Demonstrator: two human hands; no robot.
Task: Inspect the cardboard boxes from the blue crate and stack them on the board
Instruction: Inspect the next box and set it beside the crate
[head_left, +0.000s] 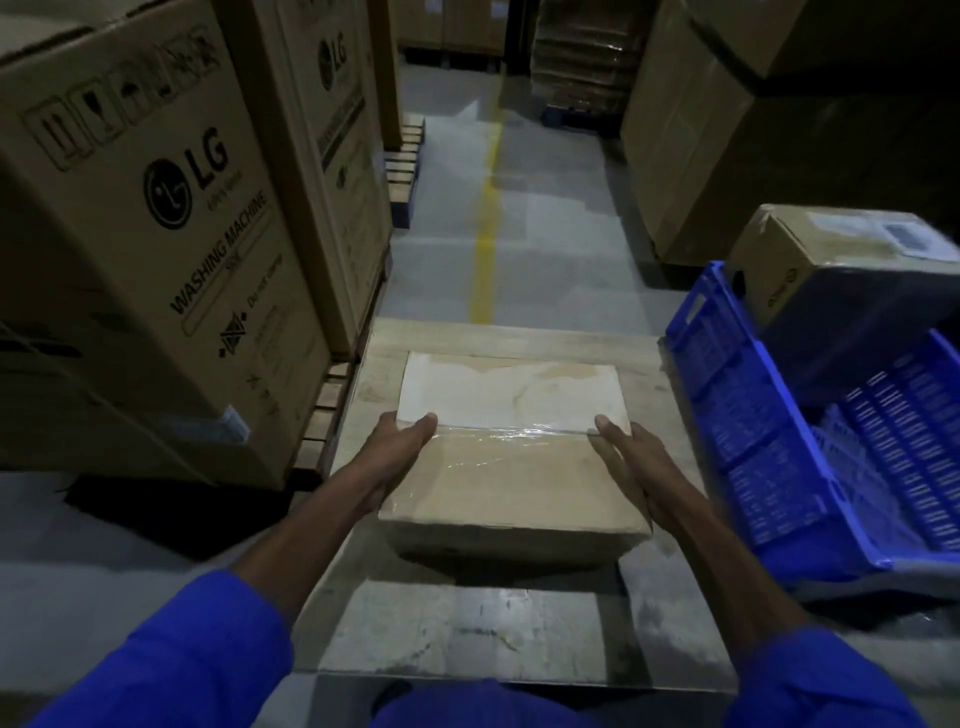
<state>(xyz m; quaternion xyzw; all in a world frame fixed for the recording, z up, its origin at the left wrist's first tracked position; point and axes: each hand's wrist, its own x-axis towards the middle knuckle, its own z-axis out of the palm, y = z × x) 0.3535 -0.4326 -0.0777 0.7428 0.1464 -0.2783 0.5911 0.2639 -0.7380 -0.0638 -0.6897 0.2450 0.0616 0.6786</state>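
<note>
Left hand (397, 457): clasps box's left side, thumb on top.
Right hand (631, 460): clasps box's right side, thumb on top.
Box (511, 452): over board (467, 634), beside crate (753, 415).

Tall washing machine cartons (156, 234) wall the board's (467, 639) left, blue crate (769, 441) its right; near end bare

surface: wooden board (644, 613) on floor (545, 208) | on it: cardboard box (511, 483)
</note>
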